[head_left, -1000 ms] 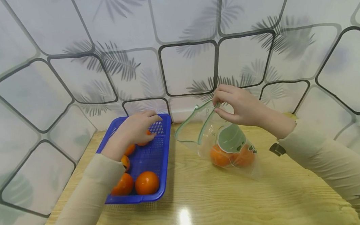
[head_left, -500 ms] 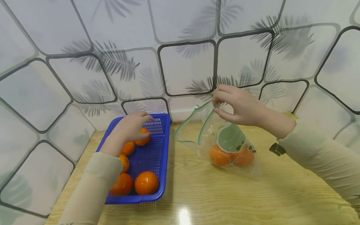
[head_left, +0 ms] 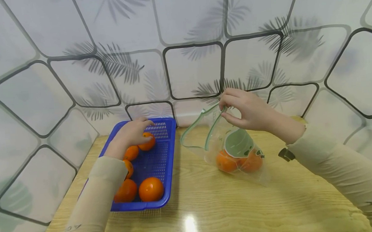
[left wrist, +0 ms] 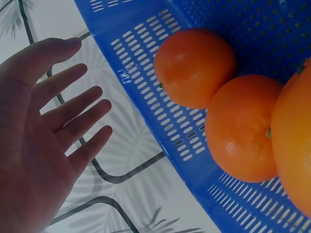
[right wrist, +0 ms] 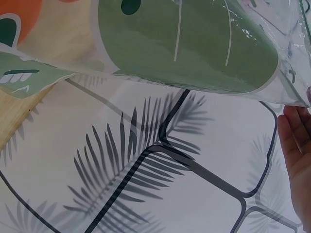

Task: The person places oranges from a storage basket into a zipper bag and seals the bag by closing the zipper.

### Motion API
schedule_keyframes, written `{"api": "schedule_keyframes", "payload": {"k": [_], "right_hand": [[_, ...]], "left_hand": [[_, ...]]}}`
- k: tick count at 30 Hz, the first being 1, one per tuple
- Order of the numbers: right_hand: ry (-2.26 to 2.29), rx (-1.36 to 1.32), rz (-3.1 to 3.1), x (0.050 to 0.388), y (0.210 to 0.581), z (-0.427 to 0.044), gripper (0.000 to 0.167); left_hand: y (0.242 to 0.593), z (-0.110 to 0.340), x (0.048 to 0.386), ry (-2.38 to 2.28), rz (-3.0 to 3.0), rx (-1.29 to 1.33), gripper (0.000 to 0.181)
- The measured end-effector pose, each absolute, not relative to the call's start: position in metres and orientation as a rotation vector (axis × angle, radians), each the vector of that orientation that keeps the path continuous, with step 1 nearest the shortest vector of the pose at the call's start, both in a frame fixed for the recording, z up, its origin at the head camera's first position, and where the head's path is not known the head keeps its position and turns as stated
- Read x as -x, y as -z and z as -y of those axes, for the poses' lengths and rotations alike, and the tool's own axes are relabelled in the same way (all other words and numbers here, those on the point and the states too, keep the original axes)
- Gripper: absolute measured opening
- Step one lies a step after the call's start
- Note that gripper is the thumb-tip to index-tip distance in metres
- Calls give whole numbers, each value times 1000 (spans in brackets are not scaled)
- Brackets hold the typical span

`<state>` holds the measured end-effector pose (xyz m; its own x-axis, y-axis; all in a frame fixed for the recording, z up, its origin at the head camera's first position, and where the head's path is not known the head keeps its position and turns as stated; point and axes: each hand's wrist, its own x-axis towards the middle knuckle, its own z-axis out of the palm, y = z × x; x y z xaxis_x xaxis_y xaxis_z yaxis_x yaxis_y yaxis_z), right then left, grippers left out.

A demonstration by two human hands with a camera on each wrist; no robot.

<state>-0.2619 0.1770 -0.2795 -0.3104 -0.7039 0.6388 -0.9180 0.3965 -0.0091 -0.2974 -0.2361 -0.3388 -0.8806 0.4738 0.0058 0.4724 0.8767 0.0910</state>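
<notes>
My left hand (head_left: pixel 132 133) hovers over the far left of a blue plastic basket (head_left: pixel 172 148). Its fingers are relaxed and hold nothing; in the left wrist view the hand (left wrist: pixel 53 121) is spread beside the basket wall, apart from the fruit. The nearest orange (head_left: pixel 147 141) lies by the thumb. Several oranges sit in the basket, including a large one (head_left: pixel 151 189) at its front. With thumb and fingertips, my right hand (head_left: pixel 247 109) pinches the green-edged mouth of a clear zip bag (head_left: pixel 239 143). The bag's mouth gapes to the left, and oranges (head_left: pixel 227 160) lie in its bottom.
Basket and bag rest on a wooden table (head_left: pixel 228 208). A white wall covering (head_left: pixel 193 70) with dark outlines and leaf prints closes off the back and sides. A small dark device (head_left: pixel 287 154) hangs under the right sleeve.
My left hand has drawn back slightly to the left, uncovering more of the far orange in the basket. The right hand and the bag have stayed nearly still.
</notes>
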Motion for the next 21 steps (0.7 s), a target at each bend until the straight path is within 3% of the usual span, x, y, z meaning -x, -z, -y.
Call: {"api": "schedule_keyframes", "payload": {"k": [21], "right_hand": [[-501, -1371, 2112, 262, 280, -177, 14]], "left_hand": [[355, 238, 311, -174, -2902, -594, 58]]}}
